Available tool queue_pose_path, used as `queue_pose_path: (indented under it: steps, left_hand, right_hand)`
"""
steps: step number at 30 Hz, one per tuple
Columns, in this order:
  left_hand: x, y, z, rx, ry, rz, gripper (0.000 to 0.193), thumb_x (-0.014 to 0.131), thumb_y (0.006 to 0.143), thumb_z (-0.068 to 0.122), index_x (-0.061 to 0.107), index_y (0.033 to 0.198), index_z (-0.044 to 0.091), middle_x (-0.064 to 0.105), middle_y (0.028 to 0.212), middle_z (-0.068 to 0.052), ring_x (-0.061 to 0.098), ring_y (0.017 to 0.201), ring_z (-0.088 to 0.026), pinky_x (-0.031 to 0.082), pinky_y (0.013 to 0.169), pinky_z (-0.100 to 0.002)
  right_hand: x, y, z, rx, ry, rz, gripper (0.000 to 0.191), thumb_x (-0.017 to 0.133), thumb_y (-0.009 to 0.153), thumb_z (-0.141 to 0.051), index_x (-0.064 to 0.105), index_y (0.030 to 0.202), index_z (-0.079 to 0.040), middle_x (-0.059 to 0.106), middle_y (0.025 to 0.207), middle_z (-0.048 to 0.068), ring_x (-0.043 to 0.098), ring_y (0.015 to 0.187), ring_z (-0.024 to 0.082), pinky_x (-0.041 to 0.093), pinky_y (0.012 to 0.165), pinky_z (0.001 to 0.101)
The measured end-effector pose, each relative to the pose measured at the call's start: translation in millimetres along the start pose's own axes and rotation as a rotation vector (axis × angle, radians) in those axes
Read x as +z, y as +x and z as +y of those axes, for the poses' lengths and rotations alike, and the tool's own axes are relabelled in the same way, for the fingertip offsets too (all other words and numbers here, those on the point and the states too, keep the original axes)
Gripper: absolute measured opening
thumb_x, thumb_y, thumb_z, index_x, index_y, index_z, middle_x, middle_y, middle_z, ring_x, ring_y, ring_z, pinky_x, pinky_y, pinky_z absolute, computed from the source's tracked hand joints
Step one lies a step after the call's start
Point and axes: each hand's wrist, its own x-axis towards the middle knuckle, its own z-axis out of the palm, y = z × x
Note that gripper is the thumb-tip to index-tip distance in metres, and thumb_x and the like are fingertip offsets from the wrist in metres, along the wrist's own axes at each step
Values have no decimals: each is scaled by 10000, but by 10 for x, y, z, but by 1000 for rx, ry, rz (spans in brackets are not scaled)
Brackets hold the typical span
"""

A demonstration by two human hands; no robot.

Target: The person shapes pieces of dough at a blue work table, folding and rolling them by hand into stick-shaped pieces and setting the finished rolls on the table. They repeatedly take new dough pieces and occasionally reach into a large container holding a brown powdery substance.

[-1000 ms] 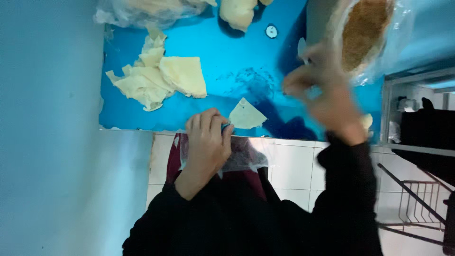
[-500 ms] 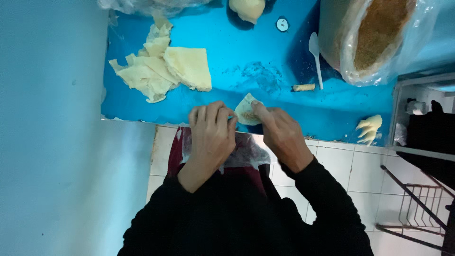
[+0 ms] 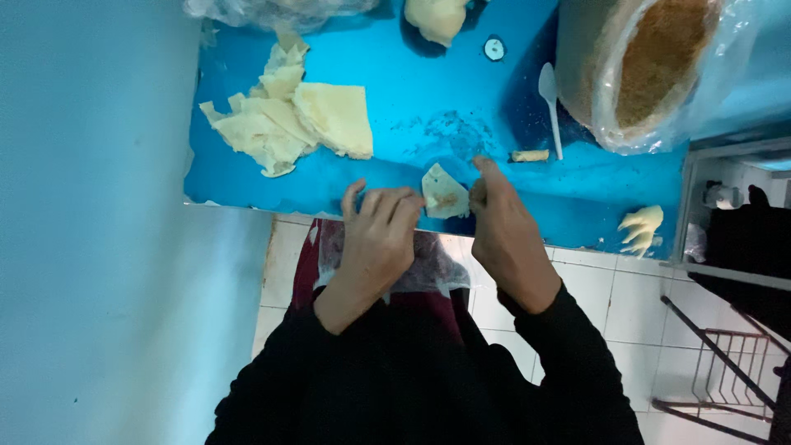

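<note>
**Two hands on a small dough wrapper at the table's near edge**

A large clear plastic bag (image 3: 659,74), crinkled and glossy, sits at the far right of the blue table (image 3: 412,107), its mouth rolled open on a coarse brown crumbly filling. A second clear plastic bag (image 3: 272,10) lies crumpled along the far edge at the left. A small round white disc with a dark centre (image 3: 494,49) rests between them; what it is cannot be made out.

The small dough wrapper (image 3: 443,192) is pale, thin and roughly triangular, with a dab of brown filling on it, lying flat at the table's near edge between the two hands. The left hand (image 3: 377,235) is palm down, fingers curled, their tips at the wrapper's left edge. The right hand (image 3: 501,227) pinches the wrapper's right corner between thumb and forefinger, the other fingers folded beneath.

A loose pile of pale dough sheets (image 3: 288,119), soft and ragged-edged, lies to the left. A white plastic spoon (image 3: 550,103) rests beside the big bag, with a small rolled piece (image 3: 530,155) near its handle. A lump of dough (image 3: 435,16) sits at the far edge, and a few finished folded pieces (image 3: 641,228) at the right.
</note>
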Motion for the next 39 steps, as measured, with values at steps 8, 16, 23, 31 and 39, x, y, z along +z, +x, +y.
queue_pose_path:
  steps: [8, 16, 23, 31, 39]
  left_hand:
    - [69, -71, -100, 142, -65, -92, 253, 643, 939, 61, 679, 1189, 72, 664, 1302, -59, 612, 1225, -235, 290, 1182, -629]
    - [100, 86, -251, 270, 44, -133, 130, 687, 939, 98, 657, 1065, 104, 653, 1145, -28, 617, 1141, -195, 239, 1198, -696]
    - [197, 221, -206, 201, 106, -72, 103, 673, 943, 63, 677, 1037, 107, 613, 926, -6, 602, 963, -196, 262, 1164, -669]
    - [90, 212, -105, 262, 244, -70, 175, 690, 967, 95, 712, 1136, 54, 608, 961, -28, 584, 972, -196, 264, 1211, -662]
    - [158, 273, -145, 265, 295, -154, 101, 708, 904, 121, 692, 1002, 98, 607, 934, -46, 614, 994, -230, 275, 1163, -656]
  right_hand:
    - [27, 2, -21, -79, 207, -36, 641, 597, 938, 177, 324, 1490, -1, 613, 1323, 252, 717, 1172, 321, 603, 926, 380]
    - [-90, 69, 6, -163, 191, -152, 763, 711, 886, 55, 322, 1537, -32, 712, 1229, 169, 688, 1115, 334, 578, 869, 427]
    - [-92, 413, 41, -212, 68, -202, 788, 745, 907, 20, 350, 1577, -101, 726, 993, 102, 712, 946, 282, 549, 901, 443]
    - [-8, 407, 122, -101, 311, -195, 684, 677, 927, 71, 383, 1528, -66, 715, 1049, 155, 739, 981, 297, 596, 795, 398]
    - [149, 209, 101, -353, -150, 95, 706, 653, 897, 94, 363, 1532, -9, 692, 1045, 218, 656, 909, 393, 535, 813, 456]
